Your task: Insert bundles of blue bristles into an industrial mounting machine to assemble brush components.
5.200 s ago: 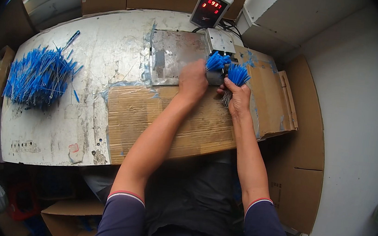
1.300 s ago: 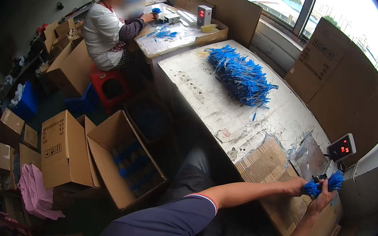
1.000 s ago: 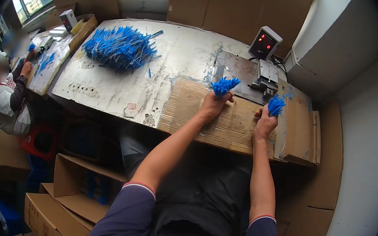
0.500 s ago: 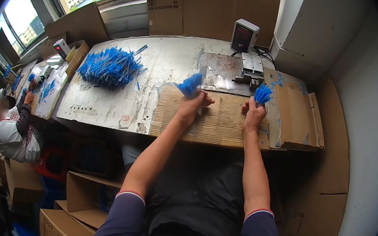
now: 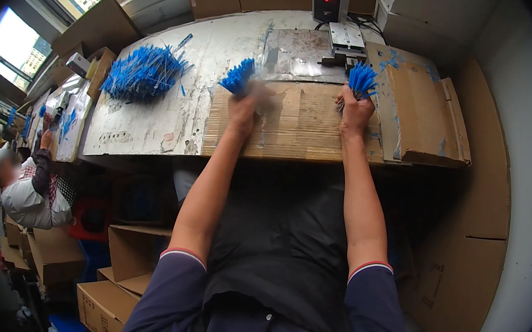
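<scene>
My left hand (image 5: pixel 242 109) is closed round a bundle of thin blue-tipped sticks (image 5: pixel 237 75) above the left part of a corrugated cardboard sheet (image 5: pixel 297 120). Its fingers are smeared by motion. A second bundle of blue-tipped sticks (image 5: pixel 362 78) stands up out of my right hand (image 5: pixel 356 114), whose fingers wrap round the lower ends. That hand is over the sheet's right side, just in front of a small metal fixture (image 5: pixel 347 39). Farther left on the table lies a big heap of the same blue sticks (image 5: pixel 142 73).
Behind the fixture stands a white box with a red display (image 5: pixel 329 1), with cables beside it. A flattened carton (image 5: pixel 424 128) covers the table's right end. At the far left another person (image 5: pixel 36 195) works at a bench. Open cartons (image 5: pixel 109 305) stand below at the left.
The whole view has tilted, so the table sits higher in the picture. My left hand has shifted left with its bundle. The right hand stays near the fixture, still gripping its sticks.
</scene>
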A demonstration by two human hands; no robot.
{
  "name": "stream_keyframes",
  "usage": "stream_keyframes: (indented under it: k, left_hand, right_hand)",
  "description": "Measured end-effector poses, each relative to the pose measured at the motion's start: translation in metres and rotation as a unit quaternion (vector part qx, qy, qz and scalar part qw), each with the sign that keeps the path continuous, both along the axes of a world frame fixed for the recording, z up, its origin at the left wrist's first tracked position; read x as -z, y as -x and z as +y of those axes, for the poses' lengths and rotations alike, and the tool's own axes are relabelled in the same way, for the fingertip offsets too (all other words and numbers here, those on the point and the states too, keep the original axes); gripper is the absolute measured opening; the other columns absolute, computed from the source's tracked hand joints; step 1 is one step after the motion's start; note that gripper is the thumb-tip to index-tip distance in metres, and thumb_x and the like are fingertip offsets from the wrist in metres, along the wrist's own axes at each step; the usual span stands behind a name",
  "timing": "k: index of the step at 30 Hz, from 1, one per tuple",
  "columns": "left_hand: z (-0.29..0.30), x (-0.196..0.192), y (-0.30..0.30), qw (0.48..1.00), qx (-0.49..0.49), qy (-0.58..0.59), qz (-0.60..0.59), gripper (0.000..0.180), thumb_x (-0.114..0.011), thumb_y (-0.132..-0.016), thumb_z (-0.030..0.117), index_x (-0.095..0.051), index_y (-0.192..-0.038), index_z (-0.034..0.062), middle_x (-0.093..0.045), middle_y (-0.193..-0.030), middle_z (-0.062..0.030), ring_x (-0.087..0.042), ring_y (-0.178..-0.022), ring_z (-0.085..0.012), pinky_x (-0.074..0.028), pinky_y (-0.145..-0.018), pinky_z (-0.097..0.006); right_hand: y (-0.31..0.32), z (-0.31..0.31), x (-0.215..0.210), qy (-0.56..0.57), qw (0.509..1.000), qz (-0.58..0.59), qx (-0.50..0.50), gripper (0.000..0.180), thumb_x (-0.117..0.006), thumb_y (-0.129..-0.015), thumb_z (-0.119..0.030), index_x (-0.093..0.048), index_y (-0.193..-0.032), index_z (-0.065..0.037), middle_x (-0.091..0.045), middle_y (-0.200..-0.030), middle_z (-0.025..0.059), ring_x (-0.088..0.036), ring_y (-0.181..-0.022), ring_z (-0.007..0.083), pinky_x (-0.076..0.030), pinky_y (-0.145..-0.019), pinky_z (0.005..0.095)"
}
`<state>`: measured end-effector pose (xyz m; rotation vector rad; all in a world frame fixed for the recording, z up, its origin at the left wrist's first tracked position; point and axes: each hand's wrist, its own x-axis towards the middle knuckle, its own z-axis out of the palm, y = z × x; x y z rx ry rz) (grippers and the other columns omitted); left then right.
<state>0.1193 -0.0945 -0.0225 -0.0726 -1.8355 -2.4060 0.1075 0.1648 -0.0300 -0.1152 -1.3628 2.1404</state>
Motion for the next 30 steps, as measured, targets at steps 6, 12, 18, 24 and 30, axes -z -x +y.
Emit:
stream_keyframes:
  k: [6, 12, 18, 24, 30]
  left_hand:
    - [-0.001, 0.003, 0.009, 0.999, -0.027, 0.031, 0.010, 0.018, -0.062, -0.103, 0.017, -0.069, -0.109, 0.0015, -0.076, -0.095, -0.0119, -0.074, -0.093, -0.0230, -0.056, -0.090, -0.036]
    - [0.004, 0.004, 0.007, 0.997, -0.031, 0.075, 0.008, 0.021, -0.063, -0.103, 0.018, -0.070, -0.110, -0.0001, -0.076, -0.094, -0.0122, -0.073, -0.091, -0.0214, -0.055, -0.089, -0.034]
    - [0.003, 0.003, 0.003, 0.997, -0.038, 0.071, 0.009, 0.020, -0.063, -0.103, 0.017, -0.070, -0.110, -0.0001, -0.077, -0.093, -0.0124, -0.073, -0.090, -0.0211, -0.055, -0.090, -0.034]
    - [0.009, -0.006, -0.002, 0.999, -0.035, 0.036, -0.006, 0.019, -0.064, -0.102, 0.017, -0.071, -0.109, 0.0005, -0.076, -0.092, -0.0106, -0.073, -0.089, -0.0192, -0.054, -0.089, -0.032]
    - [0.001, 0.002, 0.000, 0.999, -0.031, 0.035, 0.015, 0.016, -0.065, -0.102, 0.015, -0.070, -0.108, 0.0010, -0.076, -0.091, -0.0084, -0.072, -0.089, -0.0177, -0.054, -0.089, -0.031]
  right_hand:
    - [0.004, -0.003, -0.011, 0.008, 1.000, -0.020, -0.017, 0.012, -0.063, -0.082, 0.004, -0.070, -0.091, 0.003, -0.069, -0.076, 0.0072, -0.062, -0.055, 0.0153, -0.053, -0.052, 0.0311]
    - [0.002, 0.002, -0.001, -0.045, 0.999, -0.024, -0.008, 0.004, -0.065, -0.083, 0.004, -0.065, -0.083, 0.000, -0.067, -0.071, 0.0059, -0.062, -0.054, 0.0148, -0.052, -0.052, 0.0302]
    - [-0.002, -0.003, -0.008, -0.071, 0.997, -0.043, 0.003, 0.007, -0.067, -0.085, 0.002, -0.062, -0.081, -0.001, -0.066, -0.069, 0.0054, -0.062, -0.053, 0.0150, -0.052, -0.051, 0.0301]
    - [0.001, -0.001, -0.010, -0.073, 0.995, -0.061, -0.013, 0.008, -0.067, -0.086, 0.000, -0.061, -0.081, -0.002, -0.065, -0.069, 0.0050, -0.061, -0.053, 0.0144, -0.051, -0.050, 0.0292]
    - [-0.001, -0.009, -0.016, -0.043, 0.997, -0.048, -0.035, 0.006, -0.068, -0.085, -0.002, -0.062, -0.083, -0.002, -0.065, -0.070, 0.0055, -0.061, -0.053, 0.0141, -0.052, -0.050, 0.0292]
